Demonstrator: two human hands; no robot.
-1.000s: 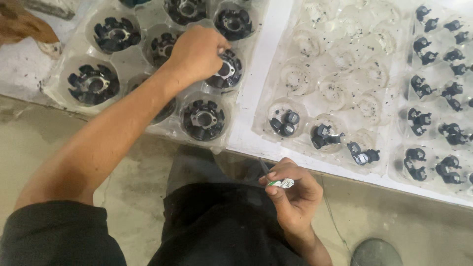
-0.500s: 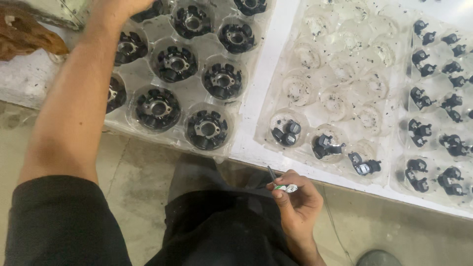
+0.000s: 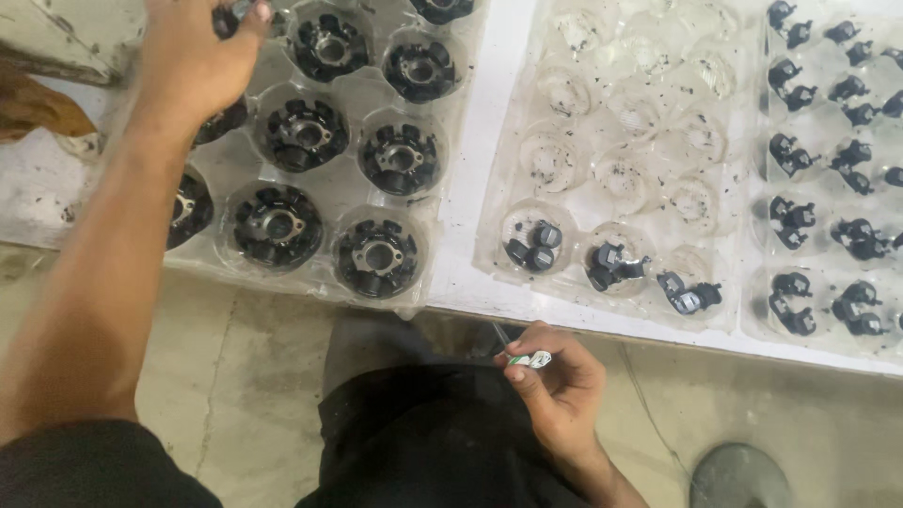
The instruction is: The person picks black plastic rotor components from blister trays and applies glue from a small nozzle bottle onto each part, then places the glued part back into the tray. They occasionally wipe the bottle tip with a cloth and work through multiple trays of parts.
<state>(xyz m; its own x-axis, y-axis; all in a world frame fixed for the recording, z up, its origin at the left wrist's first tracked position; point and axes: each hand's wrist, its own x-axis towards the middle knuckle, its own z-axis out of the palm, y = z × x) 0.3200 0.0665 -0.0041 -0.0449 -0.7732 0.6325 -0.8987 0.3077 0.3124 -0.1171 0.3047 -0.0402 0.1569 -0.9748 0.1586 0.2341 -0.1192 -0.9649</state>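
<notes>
Your left hand (image 3: 193, 61) has reached to the far corner of the clear tray (image 3: 442, 235) of black round parts, fingers closed on one part (image 3: 226, 19) there, while your right hand (image 3: 555, 386), near that tray's front edge, pinches a small tool (image 3: 527, 358), so lifting comes next.

The person wears a black short sleeve (image 3: 85, 466) on the left arm; below its edge the forearm is bare up to the left hand (image 3: 193, 61). The right hand (image 3: 555, 381) is also bare, with no glove, ring or watch. Between the two arms, near the right hand, dark black trousers (image 3: 433, 433) cover the lap.
</notes>
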